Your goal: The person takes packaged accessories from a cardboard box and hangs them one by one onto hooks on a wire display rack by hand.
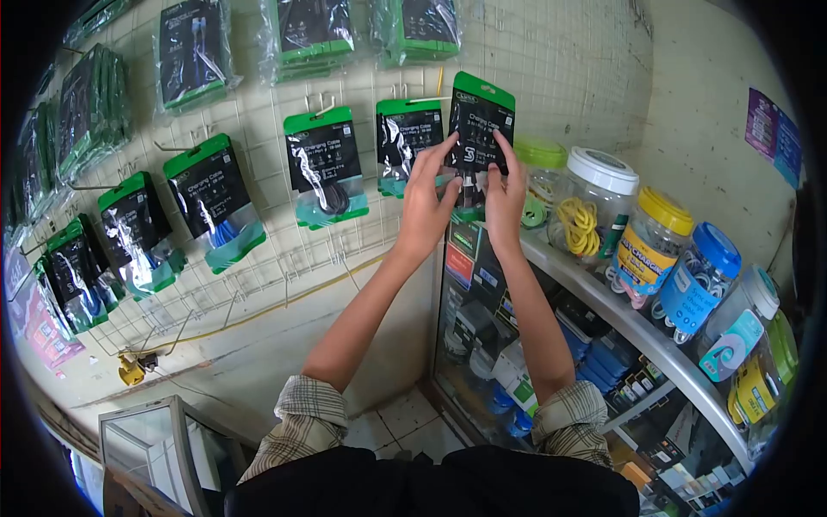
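Both hands share one black packet with a green top strip (484, 129), upright with a slight lean, in front of the wire rack (250, 52) and just beside another hanging packet (408, 131). The left hand (422, 202) has its fingers part-curled at the packet's left side, and the right hand (506, 198) has its own part-curled at the right, so the packet sits held between them; how firmly they press is hard to judge, as the pads are small in the head view and partly hidden. A light two-sided hold like this suits a soft pouch: even pressure near the sides keeps the face flat and avoids creasing the film, while the thumbs low on the front can steady the weight of the contents. The slot in the top strip is best left uncovered, as it is here. The thin rod (426, 100) points towards the packet's upper edge, so care there guards against a snag. The jars (603, 168) stand near the right hand, which calls for a tucked elbow.
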A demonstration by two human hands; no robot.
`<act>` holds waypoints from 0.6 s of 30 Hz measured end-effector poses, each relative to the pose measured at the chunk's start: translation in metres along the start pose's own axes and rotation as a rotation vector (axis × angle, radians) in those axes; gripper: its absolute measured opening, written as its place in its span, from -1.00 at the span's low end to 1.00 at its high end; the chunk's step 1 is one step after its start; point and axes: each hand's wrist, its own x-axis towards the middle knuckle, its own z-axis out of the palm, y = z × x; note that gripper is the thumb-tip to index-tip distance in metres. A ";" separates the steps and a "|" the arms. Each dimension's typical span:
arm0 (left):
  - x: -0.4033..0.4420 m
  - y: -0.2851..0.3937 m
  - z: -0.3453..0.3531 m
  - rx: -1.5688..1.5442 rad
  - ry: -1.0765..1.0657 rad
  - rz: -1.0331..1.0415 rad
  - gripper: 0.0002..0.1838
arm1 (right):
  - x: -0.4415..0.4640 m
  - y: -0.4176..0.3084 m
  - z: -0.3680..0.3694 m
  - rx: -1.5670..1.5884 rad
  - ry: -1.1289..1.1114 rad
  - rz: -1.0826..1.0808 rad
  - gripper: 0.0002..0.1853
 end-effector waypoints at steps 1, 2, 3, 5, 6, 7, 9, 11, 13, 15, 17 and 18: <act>0.004 -0.009 0.001 -0.011 0.017 0.004 -0.34 | 0.003 0.004 0.004 0.017 -0.025 0.069 -0.49; 0.006 -0.017 0.000 -0.008 0.011 0.006 -0.34 | 0.006 0.008 0.008 0.020 -0.020 0.071 -0.49; 0.008 -0.024 -0.001 0.020 0.012 -0.004 -0.34 | 0.007 0.011 0.012 0.000 -0.040 0.089 -0.49; 0.009 -0.039 -0.001 0.026 0.020 -0.020 -0.34 | 0.007 0.016 0.016 -0.022 -0.062 0.111 -0.50; 0.009 -0.042 -0.002 0.028 0.020 -0.023 -0.34 | 0.006 0.018 0.020 -0.034 -0.055 0.104 -0.49; 0.008 -0.045 -0.003 0.030 0.027 -0.016 -0.33 | 0.005 0.020 0.024 -0.045 -0.051 0.097 -0.49; 0.006 -0.051 -0.007 0.038 0.035 -0.015 -0.33 | 0.003 0.025 0.031 -0.051 -0.052 0.096 -0.48; 0.004 -0.056 -0.010 0.065 0.036 -0.028 -0.32 | 0.002 0.035 0.038 0.022 -0.081 0.118 -0.47; 0.003 -0.067 -0.014 0.099 0.045 -0.027 -0.29 | 0.001 0.041 0.047 -0.040 -0.083 0.048 -0.47; 0.002 -0.082 -0.017 0.143 0.079 -0.041 -0.27 | 0.001 0.046 0.058 -0.077 -0.132 0.019 -0.44; 0.000 -0.099 -0.019 0.229 0.106 -0.050 -0.19 | 0.005 0.063 0.073 -0.096 -0.176 0.021 -0.42; -0.002 -0.108 -0.019 0.233 0.111 -0.053 -0.19 | 0.007 0.073 0.082 -0.115 -0.218 0.020 -0.40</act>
